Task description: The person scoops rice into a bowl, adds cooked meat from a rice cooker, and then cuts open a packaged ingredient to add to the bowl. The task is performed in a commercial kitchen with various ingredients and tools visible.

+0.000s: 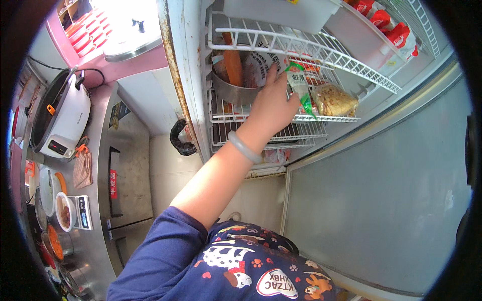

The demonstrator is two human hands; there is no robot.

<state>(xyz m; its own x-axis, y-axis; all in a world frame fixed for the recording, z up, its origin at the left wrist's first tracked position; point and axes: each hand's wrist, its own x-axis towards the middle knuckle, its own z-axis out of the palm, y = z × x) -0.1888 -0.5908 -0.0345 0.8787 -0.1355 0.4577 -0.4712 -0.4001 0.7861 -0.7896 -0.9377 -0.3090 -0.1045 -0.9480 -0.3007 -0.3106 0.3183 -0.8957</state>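
Observation:
My left hand [273, 98], with a grey bangle on the wrist, reaches into an open refrigerator. Its thumb and bent fingers are at the left edge of a green-and-white packet [299, 85], which tilts over the front rail of a wire shelf [231, 118]. One finger points up beside a clear bag with dark print [258, 67]. That bag and an orange-brown, stick-like piece [233, 67] stand in a metal pot [236, 94] left of the hand. To the right lies a clear bag of yellowish food [335, 100]. My right hand is out of view.
White bins [361, 35] with red-and-white packages sit on the upper shelf. The frosted fridge door [371, 195] stands open at right. On the left steel counter [95, 200] are a white electric cooker [68, 120], a scale [83, 212] and food bowls. A black bag [182, 138] is on the floor.

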